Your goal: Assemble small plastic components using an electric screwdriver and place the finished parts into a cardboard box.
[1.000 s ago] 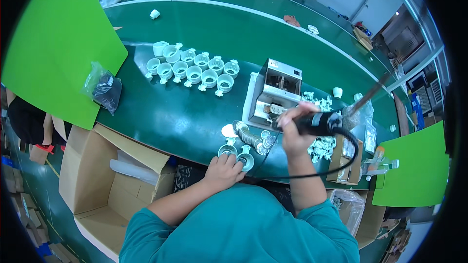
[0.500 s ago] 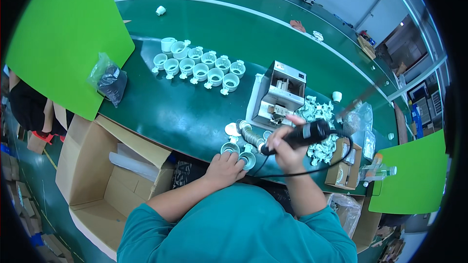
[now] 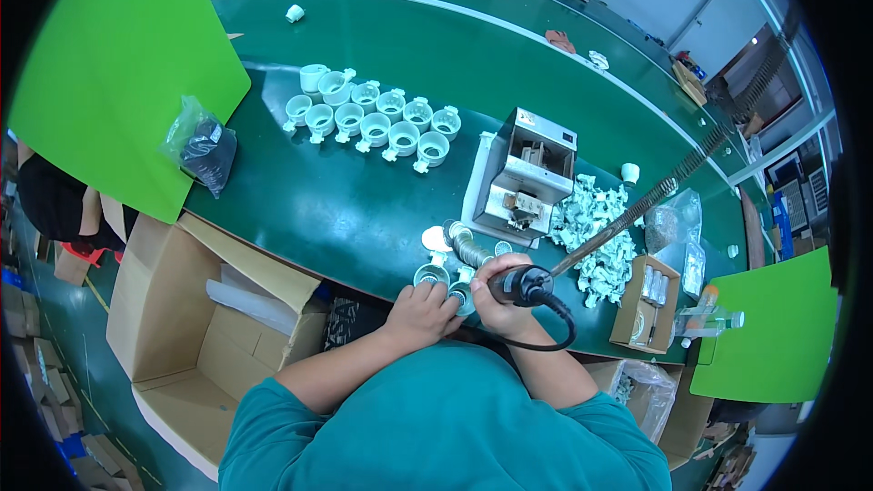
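Near the bench's front edge stand two pale plastic cups with side tabs, a left cup [image 3: 431,273] and a right cup [image 3: 463,296]. My left hand [image 3: 422,315] has its fingers curled over their near rims, holding them. My right hand [image 3: 496,312] is wrapped round a black electric screwdriver [image 3: 522,285], held upright over the right cup. Its tip is hidden by my hand and the tool body. A cable loops from its top, and a coil spring [image 3: 677,175] runs up to the right. Just beyond the cups lie a row of round metal discs [image 3: 466,247] and a white disc [image 3: 435,238].
A metal box-like machine [image 3: 531,168] stands ahead, with a heap of pale plastic pieces [image 3: 593,241] to its right. Rows of similar cups [image 3: 375,130] stand farther left. A small carton [image 3: 645,304] sits right; a large open cardboard box [image 3: 205,309] is at left.
My right hand has brought the screwdriver down and left from a sideways tilt to upright over the right cup. The spring is now stretched in view. My left hand stays on the cups.
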`<state>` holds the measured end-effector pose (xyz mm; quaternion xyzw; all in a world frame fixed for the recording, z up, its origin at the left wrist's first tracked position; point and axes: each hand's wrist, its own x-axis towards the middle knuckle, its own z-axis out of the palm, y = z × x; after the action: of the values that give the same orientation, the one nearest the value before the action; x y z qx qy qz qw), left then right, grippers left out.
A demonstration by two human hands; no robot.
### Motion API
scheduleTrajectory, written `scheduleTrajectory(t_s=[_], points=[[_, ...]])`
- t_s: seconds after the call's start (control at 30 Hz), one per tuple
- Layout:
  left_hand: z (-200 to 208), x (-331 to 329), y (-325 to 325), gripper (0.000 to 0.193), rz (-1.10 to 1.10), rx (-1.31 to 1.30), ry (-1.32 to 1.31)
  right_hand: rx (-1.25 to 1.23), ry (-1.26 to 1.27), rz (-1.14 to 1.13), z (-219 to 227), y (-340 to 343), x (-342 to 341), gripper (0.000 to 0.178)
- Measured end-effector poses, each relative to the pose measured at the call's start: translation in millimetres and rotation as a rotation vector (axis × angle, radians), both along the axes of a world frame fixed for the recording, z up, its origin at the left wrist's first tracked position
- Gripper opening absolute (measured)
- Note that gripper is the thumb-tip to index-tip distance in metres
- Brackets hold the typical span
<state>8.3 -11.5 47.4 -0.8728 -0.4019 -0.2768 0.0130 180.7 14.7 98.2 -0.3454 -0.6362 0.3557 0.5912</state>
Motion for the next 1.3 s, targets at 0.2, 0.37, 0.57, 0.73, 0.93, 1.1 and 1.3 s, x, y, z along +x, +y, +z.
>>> scheduleTrajectory(t_s=[0.2,0.37,0.57,0.73,0.93,1.1,1.3], points=[[4.7,-1.8,2.0,0.033,-0.015,0.018,0.003,0.023,-0.035,-0.072,4.1,1.5,-6.5,0.042],[-0.9,1.4,-3.1,0.030,0.000,0.057,0.025,-0.004,0.009,-0.125,-2.8,-10.0,-6.8,0.042],[6.7,-13.0,-13.9,0.032,-0.016,-0.020,0.081,-0.181,0.274,-0.048,44.9,-6.9,7.8,0.053],[14.2,-75.8,0.1,0.030,0.146,-0.121,0.173,-0.175,0.256,-0.219,82.3,-9.2,52.0,0.059],[20.4,-128.0,56.5,0.035,0.427,-0.152,0.136,-0.321,0.102,-0.378,61.7,-12.9,92.2,0.062],[59.0,-135.5,79.4,0.033,0.447,-0.288,0.157,-0.283,0.100,-0.487,53.4,-24.5,94.6,0.051],[88.6,-162.7,96.9,0.028,0.412,-0.461,0.193,-0.284,0.084,-0.504,39.9,-33.6,96.3,0.044]])
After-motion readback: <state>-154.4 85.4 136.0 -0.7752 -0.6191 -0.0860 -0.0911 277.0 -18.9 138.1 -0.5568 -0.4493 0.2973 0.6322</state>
